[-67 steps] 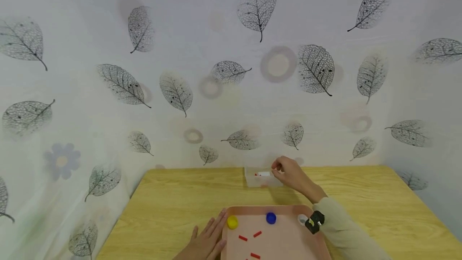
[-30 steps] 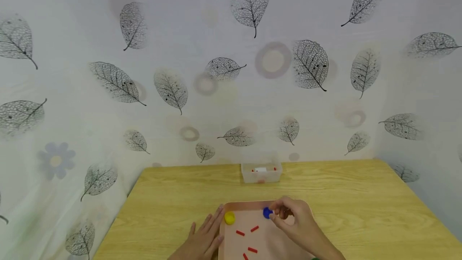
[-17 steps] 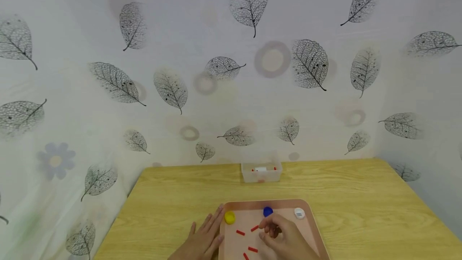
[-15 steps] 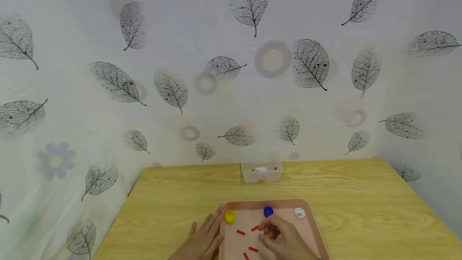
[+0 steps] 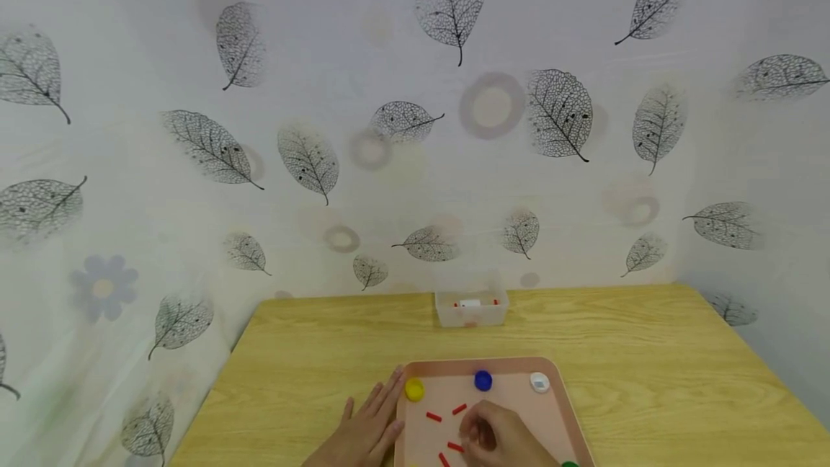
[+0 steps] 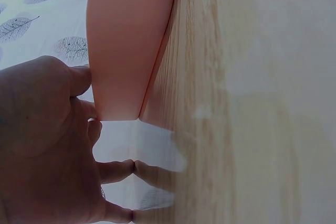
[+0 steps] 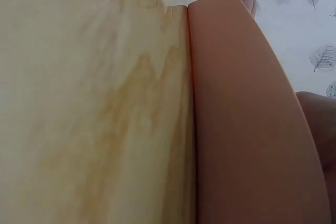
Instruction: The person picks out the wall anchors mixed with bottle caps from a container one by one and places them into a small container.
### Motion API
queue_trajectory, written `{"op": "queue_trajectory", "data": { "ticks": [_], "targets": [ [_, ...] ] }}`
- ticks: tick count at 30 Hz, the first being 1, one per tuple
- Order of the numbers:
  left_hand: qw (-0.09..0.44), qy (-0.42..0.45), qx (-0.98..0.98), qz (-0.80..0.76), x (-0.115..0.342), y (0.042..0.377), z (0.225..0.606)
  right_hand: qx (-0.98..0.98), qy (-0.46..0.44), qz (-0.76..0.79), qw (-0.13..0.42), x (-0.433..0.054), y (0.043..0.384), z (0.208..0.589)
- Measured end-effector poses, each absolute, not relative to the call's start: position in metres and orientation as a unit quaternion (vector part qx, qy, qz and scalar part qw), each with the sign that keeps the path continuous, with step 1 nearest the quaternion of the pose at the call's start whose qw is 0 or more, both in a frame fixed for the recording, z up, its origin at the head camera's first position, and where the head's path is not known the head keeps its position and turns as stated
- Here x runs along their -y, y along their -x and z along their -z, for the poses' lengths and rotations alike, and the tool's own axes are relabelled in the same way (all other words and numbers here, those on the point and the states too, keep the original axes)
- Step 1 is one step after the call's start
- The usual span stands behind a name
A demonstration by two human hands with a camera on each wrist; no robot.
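Note:
My left hand [image 5: 359, 431] lies at the left side of a pink tray [image 5: 447, 377], fingers spread on the table and thumb at the rim. In the left wrist view, that hand [image 6: 47, 140] is against the tray wall [image 6: 128, 45]. Low over the middle of the tray is my right hand [image 5: 506, 439], thumb and fingertips drawn together; I cannot tell whether something is between them. Several short red sticks lie just left of it, among them one red stick [image 5: 434, 416] and another slanted red stick [image 5: 459, 409]. The right wrist view mostly shows the tray's outer wall [image 7: 236, 103].
Along the tray's far side sit a yellow cap [image 5: 414, 390], a blue cap [image 5: 483, 380] and a white cap [image 5: 540, 382]. A green round piece [image 5: 570, 464] peeks in at the bottom. A translucent box [image 5: 470, 317] with red bits stands at the table's back edge [image 5: 350, 297].
My right hand has come from the translucent box to the tray, then lower and nearer over its middle, its fingertips drawing closer together. My left hand and the red sticks stay put.

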State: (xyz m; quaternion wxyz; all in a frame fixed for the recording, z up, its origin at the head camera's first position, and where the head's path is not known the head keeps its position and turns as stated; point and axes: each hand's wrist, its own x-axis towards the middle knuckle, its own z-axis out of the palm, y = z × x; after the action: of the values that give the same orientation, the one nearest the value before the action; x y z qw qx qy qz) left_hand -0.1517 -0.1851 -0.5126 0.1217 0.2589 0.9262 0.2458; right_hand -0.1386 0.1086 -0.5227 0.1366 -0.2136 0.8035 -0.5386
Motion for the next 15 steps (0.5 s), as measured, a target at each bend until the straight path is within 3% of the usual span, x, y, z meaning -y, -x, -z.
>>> {"op": "queue_trajectory", "data": {
  "ticks": [15],
  "targets": [
    [0.125,-0.256,-0.925,-0.253,0.1849,0.1521,0.511,-0.819,0.236,0.498,0.158,-0.1045,0.1413,0.5247]
  ]
}}
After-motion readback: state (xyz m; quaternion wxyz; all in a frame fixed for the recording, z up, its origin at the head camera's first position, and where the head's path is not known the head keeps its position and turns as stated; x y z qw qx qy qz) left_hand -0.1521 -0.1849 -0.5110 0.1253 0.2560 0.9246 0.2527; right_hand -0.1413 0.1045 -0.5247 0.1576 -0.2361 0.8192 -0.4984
